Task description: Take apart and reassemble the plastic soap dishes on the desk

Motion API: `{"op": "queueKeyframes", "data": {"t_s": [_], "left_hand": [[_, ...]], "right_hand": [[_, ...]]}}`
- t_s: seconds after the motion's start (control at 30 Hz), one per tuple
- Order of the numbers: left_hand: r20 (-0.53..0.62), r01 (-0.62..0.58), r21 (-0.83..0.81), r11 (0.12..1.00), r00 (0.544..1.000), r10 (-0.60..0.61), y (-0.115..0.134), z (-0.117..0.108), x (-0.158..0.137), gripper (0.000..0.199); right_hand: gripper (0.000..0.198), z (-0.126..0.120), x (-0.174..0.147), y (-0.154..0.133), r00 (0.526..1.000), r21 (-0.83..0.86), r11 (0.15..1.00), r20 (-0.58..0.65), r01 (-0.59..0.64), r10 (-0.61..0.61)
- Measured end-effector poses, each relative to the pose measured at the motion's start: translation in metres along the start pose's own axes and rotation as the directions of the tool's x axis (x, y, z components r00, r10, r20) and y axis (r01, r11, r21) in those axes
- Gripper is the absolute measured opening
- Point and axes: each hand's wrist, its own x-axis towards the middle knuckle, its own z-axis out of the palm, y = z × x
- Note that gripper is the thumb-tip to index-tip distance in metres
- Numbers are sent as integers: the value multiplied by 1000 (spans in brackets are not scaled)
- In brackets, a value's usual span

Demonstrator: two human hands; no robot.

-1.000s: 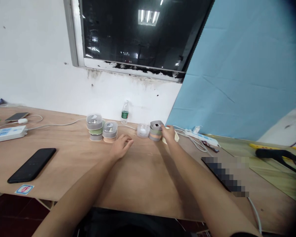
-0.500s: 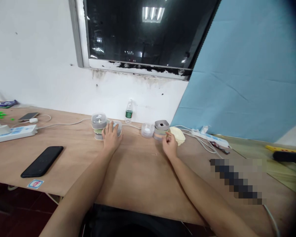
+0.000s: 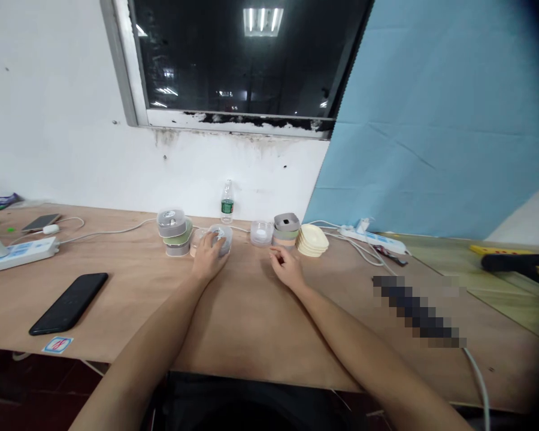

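My left hand [image 3: 209,256] is closed over the front of a clear plastic container [image 3: 223,234], its fingers bent across the top. Its fingers partly cover a pinkish container [image 3: 194,241] just behind them. To the left stands a stack of round boxes with a clear-topped grey box [image 3: 171,222] above green and grey ones. My right hand [image 3: 288,268] holds nothing, its thumb and fingers a little apart. It is in front of a stack of square rings, grey [image 3: 286,222] on top, green and orange below. Beside this stack are a clear cup [image 3: 261,233] and a pile of cream lids [image 3: 313,239].
A plastic bottle [image 3: 227,203] stands by the wall. A black phone [image 3: 69,303] lies at the left front, near a power strip [image 3: 22,254]. Another power strip [image 3: 377,239] and its cables lie at the right rear. A blurred dark object [image 3: 417,311] lies on the right.
My right hand has moved left and nearer, away from the cream lids to the front of the ring stack. My left hand stays on the clear container. The view has shifted slightly right.
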Motion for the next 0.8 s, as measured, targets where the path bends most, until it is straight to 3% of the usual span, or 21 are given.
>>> {"op": "queueKeyframes", "data": {"t_s": [0.23,0.33,0.6,0.8], "left_hand": [[168,-175,-250,952,961,220,39,-1,-5,46],[219,-205,-287,936,937,272,49,-2,-7,45],[251,-160,-251,955,942,223,52,-5,-8,42],[180,-84,-303,949,973,144,52,-6,-7,34]], "right_hand": [[31,1,-1,-3,992,4,998,100,70,-70],[29,2,0,-3,981,17,994,161,106,-107],[32,4,0,1,960,49,991,246,128,-136],[36,6,0,3,954,72,989,264,128,-142]]}}
